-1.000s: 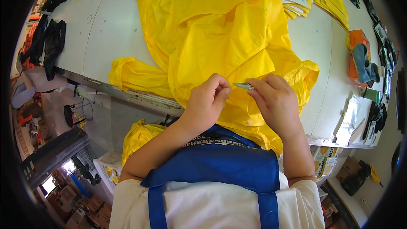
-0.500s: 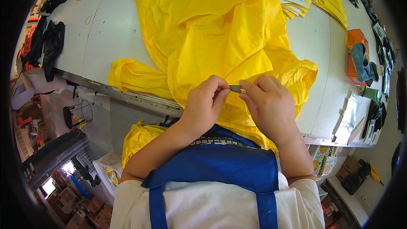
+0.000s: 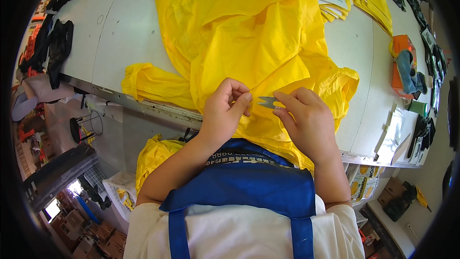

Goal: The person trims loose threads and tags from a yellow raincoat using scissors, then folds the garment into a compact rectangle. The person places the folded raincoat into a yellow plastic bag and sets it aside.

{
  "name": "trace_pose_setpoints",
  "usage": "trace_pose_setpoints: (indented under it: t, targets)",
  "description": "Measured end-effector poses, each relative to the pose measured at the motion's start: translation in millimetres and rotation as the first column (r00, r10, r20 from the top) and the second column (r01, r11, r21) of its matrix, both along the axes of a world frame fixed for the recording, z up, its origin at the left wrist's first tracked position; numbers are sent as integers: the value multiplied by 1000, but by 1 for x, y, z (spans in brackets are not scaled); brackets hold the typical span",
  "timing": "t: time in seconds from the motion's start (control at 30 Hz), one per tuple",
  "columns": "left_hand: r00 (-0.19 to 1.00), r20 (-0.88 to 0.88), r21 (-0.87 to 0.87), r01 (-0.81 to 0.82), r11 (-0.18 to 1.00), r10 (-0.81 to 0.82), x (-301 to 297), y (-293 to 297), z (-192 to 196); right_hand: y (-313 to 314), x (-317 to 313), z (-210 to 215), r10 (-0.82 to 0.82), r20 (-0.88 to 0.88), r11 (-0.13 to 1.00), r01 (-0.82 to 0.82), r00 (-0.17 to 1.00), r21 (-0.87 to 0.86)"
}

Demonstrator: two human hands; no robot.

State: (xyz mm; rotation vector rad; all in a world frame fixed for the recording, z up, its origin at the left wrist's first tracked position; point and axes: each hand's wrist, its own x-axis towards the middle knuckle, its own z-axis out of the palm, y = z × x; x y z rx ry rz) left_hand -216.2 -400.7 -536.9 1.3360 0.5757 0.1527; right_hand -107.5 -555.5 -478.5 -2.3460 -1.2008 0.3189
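Observation:
A large yellow garment (image 3: 249, 33) of thin shiny fabric lies spread over the grey table (image 3: 120, 29) and hangs over its near edge. My left hand (image 3: 225, 110) pinches a fold of the yellow fabric near that edge. Just to its right, my right hand (image 3: 306, 120) holds small metal thread snips (image 3: 266, 101), their blades open and pointing left toward my left fingertips. Both hands sit close together above my blue apron (image 3: 244, 187).
A stack of folded yellow pieces (image 3: 335, 0) lies at the back right. An orange box with a blue cloth (image 3: 405, 62) stands at the table's right end. Dark garments (image 3: 57, 43) lie at the left edge. More yellow fabric (image 3: 155, 156) hangs below the table.
Both hands stay at the same spot on the fabric. The snips' blades, hard to make out before, now show open between the two hands.

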Motion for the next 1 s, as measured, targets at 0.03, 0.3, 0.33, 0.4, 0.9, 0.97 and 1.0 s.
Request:
trace_pose_setpoints:
  t: [0.03,0.3,0.33,0.4,0.9,0.97,1.0]
  targets:
    - [1000,-1,9,4,1000,-4,0,0,0,1,-1,1,2,-13,1000,-2,1000,-9]
    - [1000,12,146,22,989,-24,-1,-2,3,8,-4,2,30,-32,999,-31,999,-23]
    - [999,19,172,22,985,-26,-1,-3,1,9,-4,2,32,-27,999,-33,999,-27]
    - [999,22,215,22,976,-27,-1,-3,1,11,-5,2,36,-17,999,-36,999,-36]
    - [737,-263,139,668,732,-622,-64,59,21,-13,8,-3,-154,-129,987,159,980,32]
    - [631,-362,87,756,649,-686,-74,59,8,-10,3,-6,-133,-177,986,148,975,72]
    - [679,-357,18,692,722,-642,-74,51,2,-7,1,-7,-111,-196,987,131,974,95]
